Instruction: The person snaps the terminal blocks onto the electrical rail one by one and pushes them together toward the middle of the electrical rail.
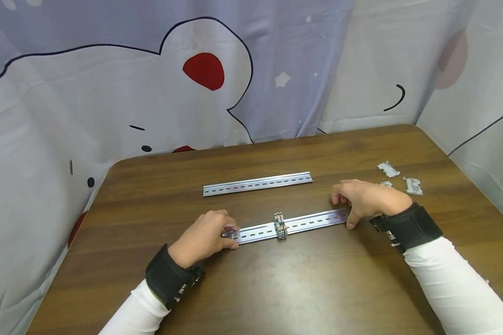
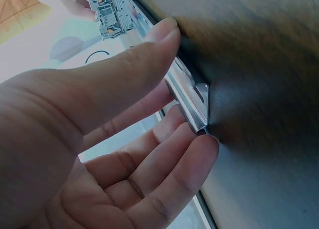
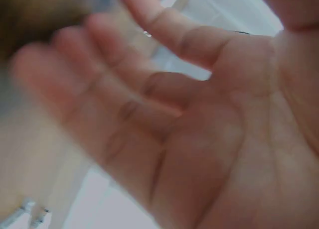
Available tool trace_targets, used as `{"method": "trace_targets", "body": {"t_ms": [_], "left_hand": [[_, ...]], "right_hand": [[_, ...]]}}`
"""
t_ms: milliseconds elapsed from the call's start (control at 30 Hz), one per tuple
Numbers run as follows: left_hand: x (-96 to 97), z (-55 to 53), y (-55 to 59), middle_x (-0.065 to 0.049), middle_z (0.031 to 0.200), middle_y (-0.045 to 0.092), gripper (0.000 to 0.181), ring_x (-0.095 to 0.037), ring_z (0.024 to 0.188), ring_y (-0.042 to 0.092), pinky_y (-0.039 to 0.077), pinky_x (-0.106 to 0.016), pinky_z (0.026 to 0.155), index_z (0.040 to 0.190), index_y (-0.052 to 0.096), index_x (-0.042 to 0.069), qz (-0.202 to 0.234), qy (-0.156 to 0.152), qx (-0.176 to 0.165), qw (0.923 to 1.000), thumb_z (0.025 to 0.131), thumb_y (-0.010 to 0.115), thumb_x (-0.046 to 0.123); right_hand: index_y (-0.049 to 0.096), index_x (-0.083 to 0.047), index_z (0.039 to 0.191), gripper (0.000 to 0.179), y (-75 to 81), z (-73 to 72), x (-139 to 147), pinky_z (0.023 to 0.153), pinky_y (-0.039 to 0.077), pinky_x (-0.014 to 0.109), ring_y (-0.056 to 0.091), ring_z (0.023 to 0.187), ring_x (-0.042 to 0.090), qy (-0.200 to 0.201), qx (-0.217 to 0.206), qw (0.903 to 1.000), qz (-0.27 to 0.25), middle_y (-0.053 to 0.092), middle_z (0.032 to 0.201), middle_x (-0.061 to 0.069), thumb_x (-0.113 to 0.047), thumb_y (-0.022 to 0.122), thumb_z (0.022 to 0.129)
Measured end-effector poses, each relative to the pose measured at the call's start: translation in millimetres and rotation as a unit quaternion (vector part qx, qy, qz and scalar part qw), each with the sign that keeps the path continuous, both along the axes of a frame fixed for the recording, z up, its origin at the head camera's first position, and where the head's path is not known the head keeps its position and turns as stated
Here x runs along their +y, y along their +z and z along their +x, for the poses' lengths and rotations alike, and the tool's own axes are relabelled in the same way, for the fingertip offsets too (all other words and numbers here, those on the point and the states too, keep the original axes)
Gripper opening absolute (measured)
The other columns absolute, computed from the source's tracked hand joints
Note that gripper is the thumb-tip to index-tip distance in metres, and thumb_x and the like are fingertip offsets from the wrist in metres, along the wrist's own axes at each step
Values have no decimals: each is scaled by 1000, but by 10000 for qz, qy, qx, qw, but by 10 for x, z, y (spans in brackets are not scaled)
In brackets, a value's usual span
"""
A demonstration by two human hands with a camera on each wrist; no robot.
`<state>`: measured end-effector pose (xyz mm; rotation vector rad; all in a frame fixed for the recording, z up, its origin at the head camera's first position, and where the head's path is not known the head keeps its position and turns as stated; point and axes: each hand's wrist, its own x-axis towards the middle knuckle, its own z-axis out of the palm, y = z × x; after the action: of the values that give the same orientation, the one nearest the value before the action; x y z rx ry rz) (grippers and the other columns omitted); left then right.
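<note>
A slotted metal DIN rail [image 1: 314,221] lies on the table, with a small group of terminal blocks [image 1: 280,226] standing clipped across its middle. At its left end my left hand [image 1: 207,235] pinches the rail, thumb along the near edge and fingers at the far edge. The left wrist view shows the rail's end [image 2: 197,102] between thumb and fingers. My right hand [image 1: 366,197] hovers around the rail's right end, thumb down close to it and fingers spread. In the right wrist view that hand's palm [image 3: 214,129] is blurred, its fingers loosely extended with nothing in them.
A second DIN rail [image 1: 257,184] lies farther back, roughly parallel to the first. Loose pale terminal blocks [image 1: 412,186] lie at the right, behind my right hand. A patterned curtain [image 1: 285,70] hangs along the table's back edge [image 1: 276,140].
</note>
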<state>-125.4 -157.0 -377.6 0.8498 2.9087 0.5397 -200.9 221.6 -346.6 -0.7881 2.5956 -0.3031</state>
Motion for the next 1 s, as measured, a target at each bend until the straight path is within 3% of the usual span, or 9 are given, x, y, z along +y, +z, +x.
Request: {"method": "trace_targets", "body": {"t_ms": [233, 533, 800, 1000], "left_hand": [[11, -15, 12, 2, 81, 60, 24, -11, 72, 54, 45, -28, 64, 89, 75, 14, 7, -34, -12, 10000, 72, 87, 25], [-31, -73, -16, -1, 85, 62, 28, -15, 77, 60, 48, -31, 68, 97, 75, 11, 36, -23, 73, 10000, 74, 86, 23], [-105, -162, -66, -4, 92, 62, 34, -17, 81, 60, 49, -32, 71, 109, 75, 7, 56, 445, 217, 9988, 78, 83, 19], [-221, -322, -106, -9, 98, 61, 36, -20, 82, 60, 49, -34, 70, 115, 73, 6, 156, 805, 249, 9963, 82, 80, 18]], "right_hand": [[64, -11, 88, 39, -60, -63, 71, 66, 45, 30, 54, 75, 15, 263, -161, 9986, -435, 58, 80, 1, -11, 91, 60], [68, -7, 89, 32, -105, -132, 69, 62, 50, 26, 60, 70, 11, 111, -79, 9964, -839, 64, 79, 1, -7, 89, 64], [73, -3, 97, 33, -193, -185, 23, 62, 50, 26, 63, 67, 8, 73, 439, 9898, -1356, 68, 83, 3, -5, 86, 67], [75, -2, 101, 32, -288, -242, -85, 68, 50, 28, 65, 70, 10, -102, 1146, 9809, -1571, 64, 94, 13, -3, 84, 70]]}}
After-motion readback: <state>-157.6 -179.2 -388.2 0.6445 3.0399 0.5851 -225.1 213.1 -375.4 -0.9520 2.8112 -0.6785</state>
